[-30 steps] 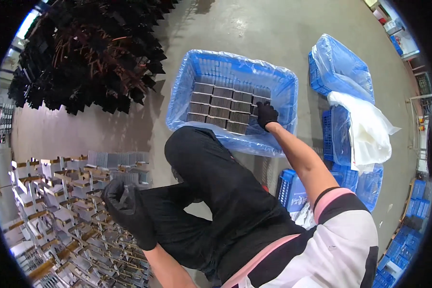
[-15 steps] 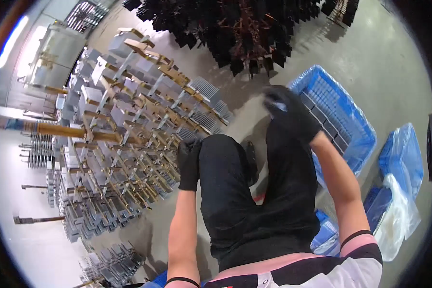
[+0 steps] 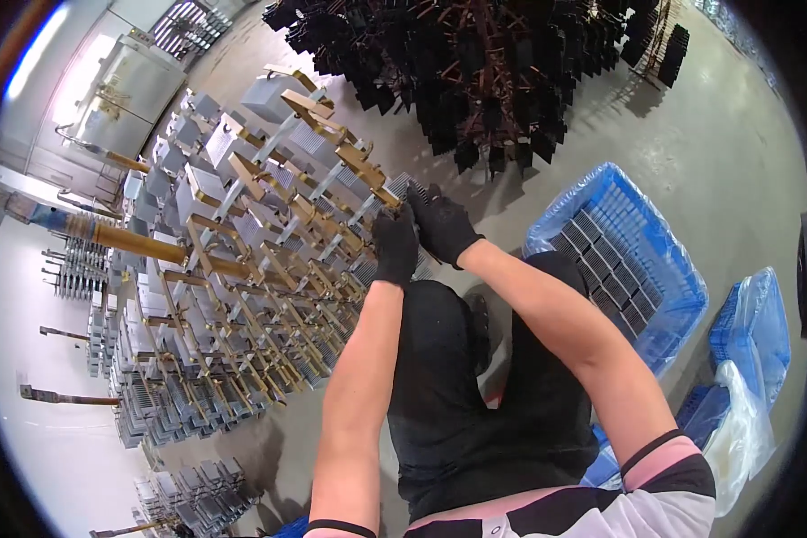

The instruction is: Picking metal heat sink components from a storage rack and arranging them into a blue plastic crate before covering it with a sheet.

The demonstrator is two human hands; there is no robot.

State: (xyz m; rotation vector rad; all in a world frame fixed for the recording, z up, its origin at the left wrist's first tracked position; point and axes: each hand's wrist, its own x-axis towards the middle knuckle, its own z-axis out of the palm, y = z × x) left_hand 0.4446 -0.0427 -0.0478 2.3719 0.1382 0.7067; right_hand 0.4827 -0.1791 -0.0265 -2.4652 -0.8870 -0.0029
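- At the right edge of the rack (image 3: 231,267), the left hand (image 3: 395,244) and right hand (image 3: 442,226) meet beside a grey finned part (image 3: 402,185); whether their fingers clamp it, I cannot tell.
- An even, square grip should avoid bending it.
- Within the blue crate's (image 3: 663,235) edges, finned blocks (image 3: 611,273) stand.
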